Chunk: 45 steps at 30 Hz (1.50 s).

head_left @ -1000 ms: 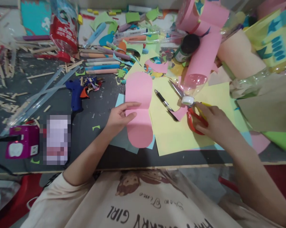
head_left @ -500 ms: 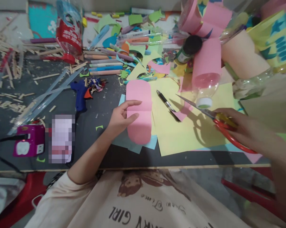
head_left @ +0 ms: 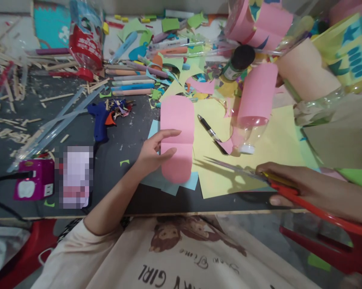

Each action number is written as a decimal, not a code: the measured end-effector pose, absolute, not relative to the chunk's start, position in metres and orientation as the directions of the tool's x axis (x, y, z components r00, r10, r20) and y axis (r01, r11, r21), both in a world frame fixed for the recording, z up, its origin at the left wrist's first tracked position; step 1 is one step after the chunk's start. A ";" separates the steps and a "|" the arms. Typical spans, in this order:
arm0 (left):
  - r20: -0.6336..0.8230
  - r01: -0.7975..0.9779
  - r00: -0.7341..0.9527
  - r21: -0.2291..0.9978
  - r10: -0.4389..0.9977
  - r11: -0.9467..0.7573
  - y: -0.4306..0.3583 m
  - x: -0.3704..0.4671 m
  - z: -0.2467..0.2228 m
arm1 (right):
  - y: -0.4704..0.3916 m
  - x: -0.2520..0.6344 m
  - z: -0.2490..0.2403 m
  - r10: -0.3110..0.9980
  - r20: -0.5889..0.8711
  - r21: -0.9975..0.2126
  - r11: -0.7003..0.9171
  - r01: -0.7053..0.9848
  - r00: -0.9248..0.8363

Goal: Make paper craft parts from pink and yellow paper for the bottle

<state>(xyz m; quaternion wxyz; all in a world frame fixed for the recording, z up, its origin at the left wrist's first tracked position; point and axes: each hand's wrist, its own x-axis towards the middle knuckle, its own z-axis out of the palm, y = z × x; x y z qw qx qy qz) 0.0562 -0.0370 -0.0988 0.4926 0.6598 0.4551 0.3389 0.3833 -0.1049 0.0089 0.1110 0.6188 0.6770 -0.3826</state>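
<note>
My left hand rests on the left edge of a pink paper piece with rounded ends and a crosswise crease. Its thumb and forefinger are apart on the paper. At the right, my right hand grips red-handled scissors, their blades pointing left above a yellow sheet. A black pen lies on that sheet beside a pink scrap. Just beyond the blades lies a clear bottle wrapped in pink paper, its white cap towards me.
Left of the paper lie a blue glue gun, a phone and a purple box with a cable. Markers, paper scraps and wooden sticks cover the back. A red-labelled bottle and a dark-lidded jar stand there.
My right hand and the scissors have come nearer to me, the blades now lower in view. The pink-wrapped bottle has shifted towards me and tilted. My left hand stays on the pink paper.
</note>
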 end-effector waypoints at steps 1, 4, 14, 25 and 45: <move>-0.001 0.252 0.364 0.963 0.932 -0.097 -0.037 0.056 -0.100 | -0.103 0.383 0.008 0.738 -0.642 -0.380 -0.071 0.922 -0.208; -0.003 0.221 0.384 0.971 0.923 -0.088 -0.038 0.056 -0.101 | -0.096 0.383 0.002 0.679 -0.695 -0.397 -0.090 0.913 -0.236; 0.006 0.183 0.462 0.978 0.887 -0.102 -0.041 0.054 -0.103 | -0.078 0.363 -0.005 0.646 -0.661 -0.468 0.041 0.883 -0.381; 0.088 0.129 0.503 0.976 0.860 -0.176 -0.042 0.053 -0.107 | -0.072 0.360 -0.015 0.701 -0.570 -0.518 0.098 0.850 -0.428; 0.049 0.168 0.507 0.974 0.860 -0.154 -0.040 0.054 -0.104 | -0.070 0.361 -0.013 0.709 -0.534 -0.529 0.146 0.836 -0.461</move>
